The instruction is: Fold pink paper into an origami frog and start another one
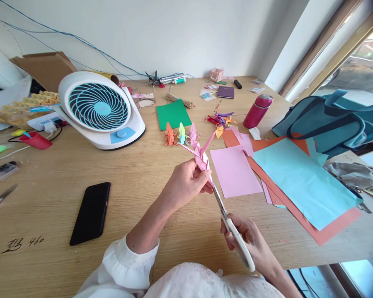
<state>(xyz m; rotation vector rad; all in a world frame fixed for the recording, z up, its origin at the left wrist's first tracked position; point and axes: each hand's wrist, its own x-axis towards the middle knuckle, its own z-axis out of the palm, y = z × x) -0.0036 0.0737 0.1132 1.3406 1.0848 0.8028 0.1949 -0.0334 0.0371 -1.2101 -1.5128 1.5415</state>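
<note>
Near the middle of the head view, my left hand (186, 180) pinches a folded pink paper figure (201, 158) with long thin points sticking up and out. My right hand (247, 236) is wrapped round the white handles of a pair of scissors (240, 244). The metal blades point up and left, their tips at the lower end of the pink figure beside my left fingers. Whether paper lies between the blades is hard to see. Behind the figure stand small origami figures, one orange (170, 134), one yellow-green and blue (182, 134) and one pink (193, 131).
A pink sheet (236, 171), a light blue sheet (304, 178) and orange paper lie to the right, near a teal bag (329, 120) and a red bottle (257, 111). Left are a white fan (102, 108) and a black phone (90, 213). A green sheet (173, 114) lies behind.
</note>
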